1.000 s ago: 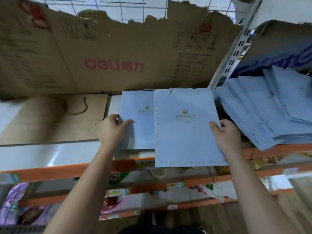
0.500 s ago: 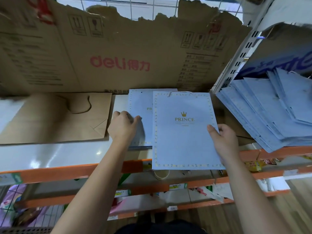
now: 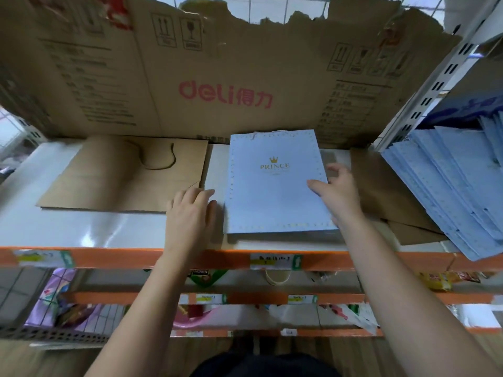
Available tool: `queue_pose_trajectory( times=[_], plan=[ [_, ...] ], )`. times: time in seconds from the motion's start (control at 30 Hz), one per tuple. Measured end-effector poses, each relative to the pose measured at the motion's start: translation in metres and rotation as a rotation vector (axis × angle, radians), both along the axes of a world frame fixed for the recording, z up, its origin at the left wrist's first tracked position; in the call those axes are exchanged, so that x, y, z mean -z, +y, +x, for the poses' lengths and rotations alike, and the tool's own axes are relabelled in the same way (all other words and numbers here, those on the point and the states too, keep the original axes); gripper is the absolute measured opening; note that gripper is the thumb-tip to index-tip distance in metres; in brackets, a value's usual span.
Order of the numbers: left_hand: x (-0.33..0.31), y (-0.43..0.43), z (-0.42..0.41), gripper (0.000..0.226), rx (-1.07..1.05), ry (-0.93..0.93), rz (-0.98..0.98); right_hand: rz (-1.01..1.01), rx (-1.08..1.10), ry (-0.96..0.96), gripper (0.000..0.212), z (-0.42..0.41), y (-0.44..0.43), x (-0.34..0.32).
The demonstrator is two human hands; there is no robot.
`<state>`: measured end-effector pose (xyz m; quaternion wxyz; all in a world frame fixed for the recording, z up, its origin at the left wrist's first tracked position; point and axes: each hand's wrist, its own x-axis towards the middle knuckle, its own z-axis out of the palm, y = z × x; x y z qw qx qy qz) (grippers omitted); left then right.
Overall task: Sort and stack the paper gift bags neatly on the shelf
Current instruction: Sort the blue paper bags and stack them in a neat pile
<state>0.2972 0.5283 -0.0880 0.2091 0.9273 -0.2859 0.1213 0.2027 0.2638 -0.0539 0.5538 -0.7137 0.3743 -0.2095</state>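
a blue bag (image 3: 275,191) with a gold crown and the word "prince" lies flat in the middle of the shelf (image 3: 109,229), on top of at least one more bag; the number below is not clear. the left hand (image 3: 190,210) rests on the shelf with fingers straight and close together, touching the bag's left edge. the right hand (image 3: 337,194) is at the right edge, fingers spread loosely, the thumb lying on the bag. a brown bag (image 3: 109,175) lies flat to the left. a blue pile (image 3: 449,186) sits at the right. torn cardboard (image 3: 217,77) stands behind.
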Motion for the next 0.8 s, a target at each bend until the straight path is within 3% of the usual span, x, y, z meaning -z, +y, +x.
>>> queue_pose_trajectory(
  times=[0.07, 0.27, 0.37, 0.53, 0.7, 0.8],
  plan=[
    [0.002, 0.001, -0.001, 0.042, -0.012, 0.003, -0.025, -0.101, 0.001, 0.048, 0.056, 0.000, 0.002, 0.001],
    [-0.001, -0.004, -0.003, 0.037, 0.007, -0.007, -0.014, -0.545, -0.086, 0.245, 0.036, -0.005, 0.003, 0.008],
    [-0.002, -0.004, -0.003, 0.036, 0.018, 0.015, -0.026, -0.679, -0.097, 0.346, 0.036, -0.009, 0.003, 0.009],
    [-0.004, -0.004, -0.004, 0.042, 0.157, 0.075, -0.021, -0.579, -0.193, 0.220, 0.026, -0.039, 0.005, -0.001],
    [-0.010, -0.009, -0.014, 0.082, 0.198, 0.122, 0.085, -0.447, -0.420, 0.383, 0.065, -0.067, 0.013, -0.007],
    [-0.011, -0.013, -0.017, 0.098, 0.206, 0.097, 0.138, -0.466, -0.430, 0.385, 0.073, -0.067, 0.015, -0.009]
  ],
)
